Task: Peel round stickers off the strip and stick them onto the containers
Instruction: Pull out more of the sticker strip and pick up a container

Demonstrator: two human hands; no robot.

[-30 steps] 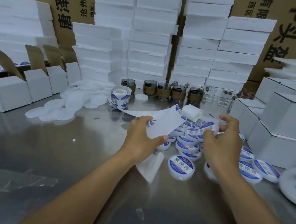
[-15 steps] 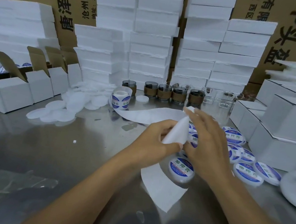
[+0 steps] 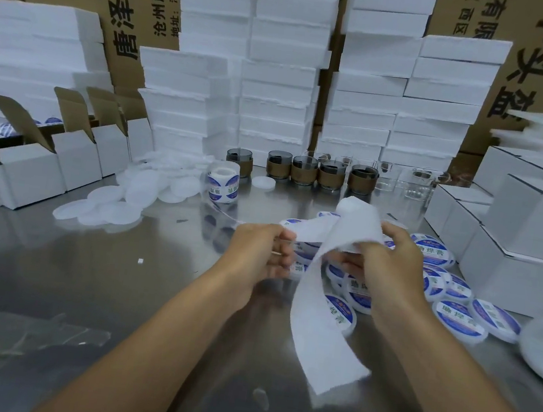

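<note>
- Hands have drawn apart since half a second ago; the strip (image 3: 309, 314) now loops over the right hand (image 3: 396, 270), its bare tail hanging to the table (image 3: 80, 284);
- left hand (image 3: 253, 255) seems to pinch the strip's length toward the sticker roll (image 3: 223, 182); the right hand's fingers curl round the loop;
- step, I judge: feeding the strip on to the next sticker; labelled containers (image 3: 452, 314) lie just past the right hand;
- next calls for lifting a sticker's edge and finding a bare container.

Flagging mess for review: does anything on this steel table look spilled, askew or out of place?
Translucent white round discs lie scattered in a loose heap left of the blue-and-white sticker roll, and the labelled white round containers sit jumbled and overlapping. The white paper strip hangs loose and curling.
</note>
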